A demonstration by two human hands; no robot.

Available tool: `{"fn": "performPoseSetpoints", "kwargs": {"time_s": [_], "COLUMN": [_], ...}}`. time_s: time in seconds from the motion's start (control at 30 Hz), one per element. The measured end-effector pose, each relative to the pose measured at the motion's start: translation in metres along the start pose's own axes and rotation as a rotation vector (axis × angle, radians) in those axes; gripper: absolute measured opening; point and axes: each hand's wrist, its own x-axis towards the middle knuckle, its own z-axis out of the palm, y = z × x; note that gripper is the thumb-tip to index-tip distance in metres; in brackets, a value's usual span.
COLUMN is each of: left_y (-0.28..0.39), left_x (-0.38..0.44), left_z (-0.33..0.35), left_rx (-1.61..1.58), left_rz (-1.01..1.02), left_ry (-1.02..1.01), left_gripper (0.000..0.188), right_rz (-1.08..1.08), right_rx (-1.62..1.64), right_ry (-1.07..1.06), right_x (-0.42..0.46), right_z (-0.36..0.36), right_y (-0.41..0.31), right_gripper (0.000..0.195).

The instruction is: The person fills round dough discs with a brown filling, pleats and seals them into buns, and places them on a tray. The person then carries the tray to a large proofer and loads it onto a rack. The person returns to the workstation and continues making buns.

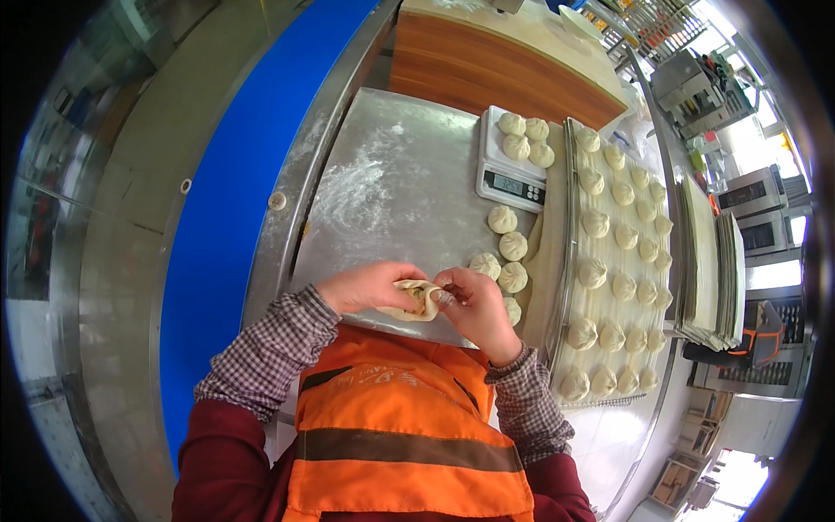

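A round dough wrapper with filling [417, 301] lies cupped in my left hand [368, 287], whose thumb rests at the filling. My right hand [475, 303] pinches the wrapper's right edge between thumb and fingers. Both hands are above the near edge of the floured metal worktop [404, 189]. Just right of my right hand several pleated buns [513, 277] sit on the worktop. Farther up, a white digital kitchen scale [512, 186] carries more pleated buns [516, 147].
A cloth-lined tray [603, 248] at the right holds rows of pleated buns. Beyond the worktop stands a wooden block or board [496, 65] with a floured top. A blue strip [248, 150] runs along the left. Stacked trays or boards [708, 261] stand farther right.
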Motion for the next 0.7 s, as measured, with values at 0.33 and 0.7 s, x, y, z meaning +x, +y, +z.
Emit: {"fn": "performPoseSetpoints", "kwargs": {"time_s": [0.33,0.7], "left_y": [0.005,0.009], "left_x": [-0.010,0.007], "left_z": [0.015,0.005], "left_rx": [-0.317,0.059], "left_rz": [-0.086,-0.114], "left_ry": [0.136,-0.020], "left_gripper": [0.043,0.042], "right_rz": [0.161,0.044], "right_rx": [0.335,0.103], "right_ry": [0.000,-0.056], "right_x": [0.002,0.005], "right_z": [0.000,0.001], "right_y": [0.005,0.012], "right_gripper": [0.020,0.022]}}
